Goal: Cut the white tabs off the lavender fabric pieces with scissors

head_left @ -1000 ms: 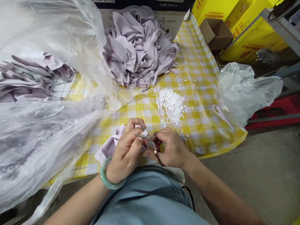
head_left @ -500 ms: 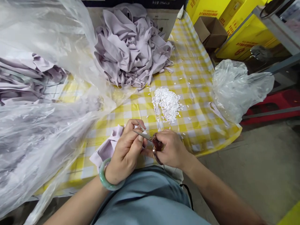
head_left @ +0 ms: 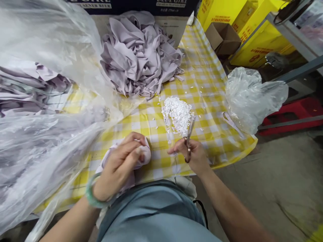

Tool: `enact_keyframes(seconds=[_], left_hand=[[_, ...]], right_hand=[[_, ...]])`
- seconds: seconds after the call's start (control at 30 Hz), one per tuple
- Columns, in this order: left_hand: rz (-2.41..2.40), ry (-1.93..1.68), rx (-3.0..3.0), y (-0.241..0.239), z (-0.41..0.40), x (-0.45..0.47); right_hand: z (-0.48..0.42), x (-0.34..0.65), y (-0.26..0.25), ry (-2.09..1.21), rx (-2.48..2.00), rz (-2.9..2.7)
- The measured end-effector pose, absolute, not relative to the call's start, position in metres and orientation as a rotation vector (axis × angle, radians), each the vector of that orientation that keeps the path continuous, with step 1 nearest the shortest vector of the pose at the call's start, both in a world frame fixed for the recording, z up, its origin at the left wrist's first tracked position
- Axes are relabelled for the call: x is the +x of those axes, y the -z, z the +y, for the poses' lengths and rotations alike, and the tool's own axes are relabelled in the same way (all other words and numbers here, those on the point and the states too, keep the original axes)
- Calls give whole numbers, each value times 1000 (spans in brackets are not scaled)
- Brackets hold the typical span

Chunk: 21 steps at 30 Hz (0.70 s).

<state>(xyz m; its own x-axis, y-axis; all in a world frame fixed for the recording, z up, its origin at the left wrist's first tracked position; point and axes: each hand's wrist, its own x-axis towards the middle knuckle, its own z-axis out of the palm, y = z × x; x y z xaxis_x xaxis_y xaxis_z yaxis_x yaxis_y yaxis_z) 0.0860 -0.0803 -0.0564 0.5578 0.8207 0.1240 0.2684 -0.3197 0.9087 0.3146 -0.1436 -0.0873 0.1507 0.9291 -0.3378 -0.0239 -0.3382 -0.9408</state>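
Head view: the left hand's (head_left: 117, 164) fingers are closed on lilac cloth (head_left: 146, 155) at the table's (head_left: 214, 134) near edge; the right hand (head_left: 196, 156) grips scissors (head_left: 191, 126), blades pointing toward the white bits (head_left: 175, 109). Good handling calls for gathering the cloth gently, blades aimed away from the left fingers.

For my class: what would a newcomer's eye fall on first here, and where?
Likely the large heap of crumpled pale-lilac cloth, at the far side of the yellow-and-white checked tablecloth. Nearer, a mound of tiny white flat pieces lies on the checks. This side of the mound, the right hand holds metal scissors, tips pointing away.
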Motion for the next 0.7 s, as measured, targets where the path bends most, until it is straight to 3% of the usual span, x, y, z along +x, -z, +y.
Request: enact_keyframes(seconds=[0.13, 0.27, 0.37, 0.53, 0.7], left_hand=[[1253, -725, 2206, 52, -82, 30], [1363, -330, 2475, 77, -98, 12], [1373, -203, 2517, 97, -103, 13], [1337, -539, 2148, 86, -90, 23], [1181, -823, 1614, 32, -65, 67]], right_hand=[[-135, 294, 94, -1453, -1103, -814], [-112, 244, 100, -1645, -1031, -934], [-82, 240, 97, -1410, -1239, -1024], [-58, 299, 78, -904, -1526, -999], [-87, 306, 66, -1029, -1642, -1161]])
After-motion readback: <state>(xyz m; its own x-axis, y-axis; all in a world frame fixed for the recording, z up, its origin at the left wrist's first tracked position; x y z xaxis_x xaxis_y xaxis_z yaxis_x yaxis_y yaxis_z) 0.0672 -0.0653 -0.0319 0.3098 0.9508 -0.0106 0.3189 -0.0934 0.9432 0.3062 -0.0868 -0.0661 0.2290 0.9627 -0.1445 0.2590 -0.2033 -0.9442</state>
